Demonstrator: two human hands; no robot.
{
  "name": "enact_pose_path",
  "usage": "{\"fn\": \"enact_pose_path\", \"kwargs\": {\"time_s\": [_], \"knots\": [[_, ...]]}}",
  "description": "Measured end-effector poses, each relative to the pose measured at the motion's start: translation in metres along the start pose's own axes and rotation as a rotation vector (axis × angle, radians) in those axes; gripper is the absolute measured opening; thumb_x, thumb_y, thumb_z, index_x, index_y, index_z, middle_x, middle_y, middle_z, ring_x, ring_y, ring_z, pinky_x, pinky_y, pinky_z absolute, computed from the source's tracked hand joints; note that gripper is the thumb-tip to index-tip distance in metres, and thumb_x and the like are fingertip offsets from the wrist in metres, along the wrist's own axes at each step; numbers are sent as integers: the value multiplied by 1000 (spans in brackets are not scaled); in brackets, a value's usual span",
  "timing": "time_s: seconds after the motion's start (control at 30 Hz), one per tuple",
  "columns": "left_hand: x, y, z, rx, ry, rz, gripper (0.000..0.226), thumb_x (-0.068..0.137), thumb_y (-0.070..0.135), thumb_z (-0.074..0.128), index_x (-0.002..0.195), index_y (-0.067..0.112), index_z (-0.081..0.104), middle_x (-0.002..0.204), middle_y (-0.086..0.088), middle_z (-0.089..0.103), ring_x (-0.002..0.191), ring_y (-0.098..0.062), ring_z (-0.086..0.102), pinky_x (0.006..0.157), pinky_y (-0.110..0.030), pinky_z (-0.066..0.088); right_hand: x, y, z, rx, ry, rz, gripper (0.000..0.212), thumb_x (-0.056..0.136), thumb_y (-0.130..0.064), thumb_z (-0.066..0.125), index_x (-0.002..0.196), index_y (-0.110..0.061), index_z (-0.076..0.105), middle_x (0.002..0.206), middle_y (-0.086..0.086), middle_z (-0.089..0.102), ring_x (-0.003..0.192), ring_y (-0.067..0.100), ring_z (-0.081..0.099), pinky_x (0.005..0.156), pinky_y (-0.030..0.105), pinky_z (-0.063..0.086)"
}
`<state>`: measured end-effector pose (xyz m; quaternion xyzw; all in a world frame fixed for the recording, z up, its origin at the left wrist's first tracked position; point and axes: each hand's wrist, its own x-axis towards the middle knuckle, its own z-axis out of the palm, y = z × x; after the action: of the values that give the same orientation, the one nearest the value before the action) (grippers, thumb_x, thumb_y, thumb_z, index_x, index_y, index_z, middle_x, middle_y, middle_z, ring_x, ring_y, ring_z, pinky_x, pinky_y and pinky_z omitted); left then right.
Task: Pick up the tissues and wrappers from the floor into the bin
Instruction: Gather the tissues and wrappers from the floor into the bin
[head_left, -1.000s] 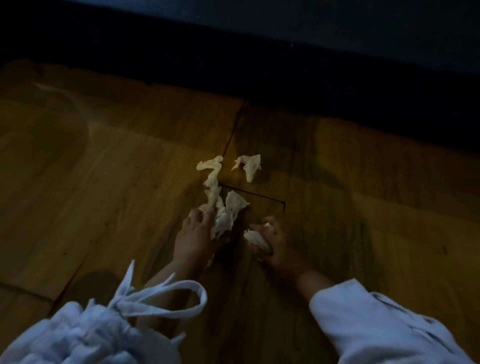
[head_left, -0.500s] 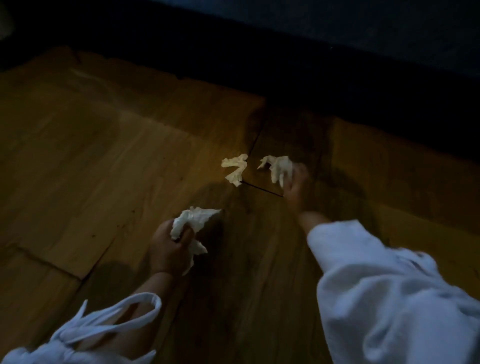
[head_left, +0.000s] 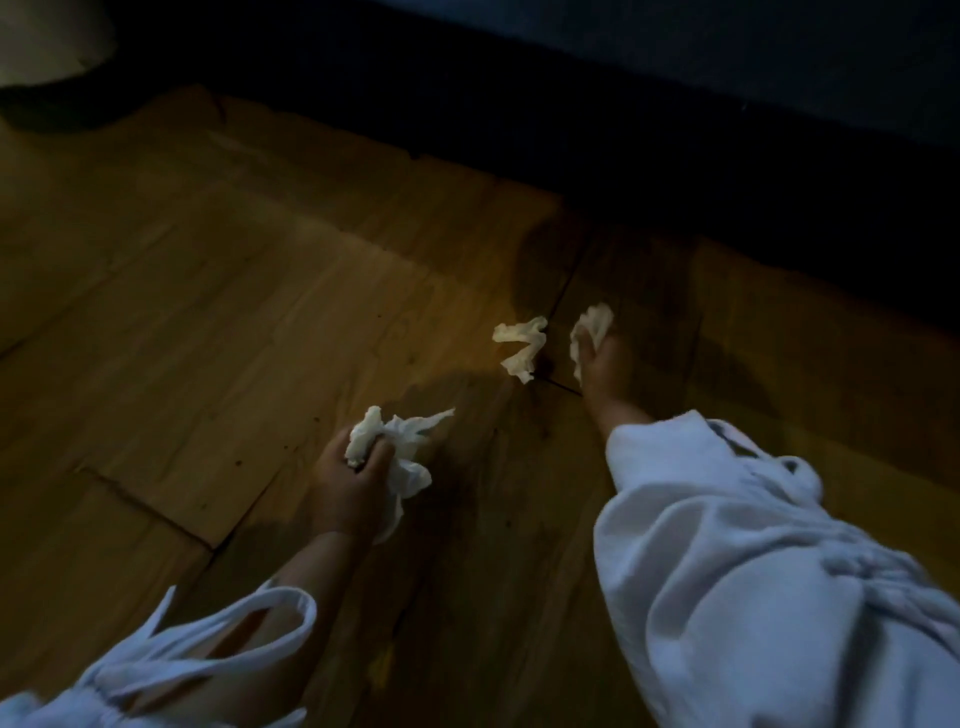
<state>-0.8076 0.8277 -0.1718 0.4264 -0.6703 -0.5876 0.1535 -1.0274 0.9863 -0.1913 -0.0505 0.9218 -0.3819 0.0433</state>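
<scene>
Left hand (head_left: 349, 486) is clutching a crumpled white tissue wad (head_left: 395, 447). Right hand (head_left: 605, 364) is gripping another white crumpled tissue (head_left: 592, 325). 1 twisted white tissue (head_left: 522, 345) is lying on the wooden plank floor (head_left: 234, 312) just beside it.

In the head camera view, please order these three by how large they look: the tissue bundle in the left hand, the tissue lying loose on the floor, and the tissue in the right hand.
1. Tissue bundle in the left hand: clearly largest, though nearest the camera.
2. Loose tissue and the right hand's tissue: look alike; the latter is partly hidden, so unranked.

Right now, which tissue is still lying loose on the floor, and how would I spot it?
Start at the dark seam between the planks of the wooden floor. Just left of that seam lies a twisted pale tissue, close beside the right hand. Unlike the wads gripped in the right hand and the left hand, nobody is touching it.
</scene>
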Motion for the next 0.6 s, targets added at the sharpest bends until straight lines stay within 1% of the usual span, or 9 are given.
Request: {"fn": "enact_pose_path", "kwargs": {"time_s": [0.07, 0.1, 0.17, 0.23, 0.3, 0.37, 0.43, 0.53, 0.6], "knots": [[3, 0, -1, -23, -3, -6, 20, 89, 14, 56, 109, 12, 58, 93, -3, 61, 91, -24, 59, 79, -40, 49, 11, -25, 5, 177, -109, -8, 44, 97, -38, 40, 123, -4, 49, 117, 19, 59, 107, 30, 59, 87, 37, 47], [5, 1, -1, -32, 1, -2, 21, 89, 14, 57, 109, 11, 58, 94, -4, 61, 90, -24, 60, 79, -40, 50, 15, -36, 9, 176, -208, -47, 45, 96, -39, 41, 131, -10, 43, 125, 16, 55, 114, 28, 55, 92, 38, 46], [11, 4, -2, -74, -5, 9, 15, 88, 14, 58, 103, 12, 60, 89, -2, 62, 85, -21, 61, 72, -34, 51, 17, -47, 22, -178, -400, -156, 48, 94, -45, 41, 135, -20, 36, 132, 12, 47, 120, 29, 49, 100, 43, 41], [17, 11, -1, -125, -26, -5, 11, 88, 13, 58, 99, 15, 60, 84, 2, 61, 78, -15, 60, 65, -27, 49, 5, -42, 32, -566, -503, -302, 46, 95, -42, 40, 136, -21, 36, 136, 10, 43, 121, 31, 45, 101, 42, 36], [23, 16, -1, -124, -48, -38, 12, 87, 13, 60, 99, 17, 59, 84, 4, 62, 77, -12, 60, 63, -25, 48, -15, -37, 35, -750, -495, -482, 44, 97, -36, 37, 137, -19, 33, 136, 12, 43, 119, 33, 45, 96, 41, 39], [27, 16, -7, -102, -47, -63, 10, 85, 12, 63, 91, 20, 60, 83, 2, 64, 77, -16, 63, 65, -27, 50, -33, -32, 33, -838, -521, -588, 44, 95, -28, 42, 136, -15, 33, 132, 15, 48, 115, 34, 49, 89, 40, 43], [23, 21, -16, -91, -74, -56, 13, 84, 10, 63, 86, 22, 59, 82, 0, 64, 77, -19, 62, 67, -30, 52, -46, -29, 27, -765, -539, -557, 41, 94, -25, 47, 131, -12, 39, 126, 16, 55, 111, 33, 54, 84, 36, 44], [8, 37, -37, -77, -47, -25, 14, 85, 7, 61, 85, 20, 57, 78, 3, 60, 72, -12, 59, 65, -25, 49, -66, -40, 12, -432, -382, -377, 27, 97, -30, 43, 115, -11, 50, 106, 15, 63, 95, 31, 61, 68, 28, 38], [-7, 53, -51, -60, -3, -15, 9, 86, 8, 61, 87, 17, 59, 76, 6, 59, 70, -8, 57, 67, -26, 50, -87, -54, -3, -347, -313, -310, 30, 98, -34, 38, 113, -11, 51, 98, 14, 63, 88, 27, 61, 67, 26, 34]]}}
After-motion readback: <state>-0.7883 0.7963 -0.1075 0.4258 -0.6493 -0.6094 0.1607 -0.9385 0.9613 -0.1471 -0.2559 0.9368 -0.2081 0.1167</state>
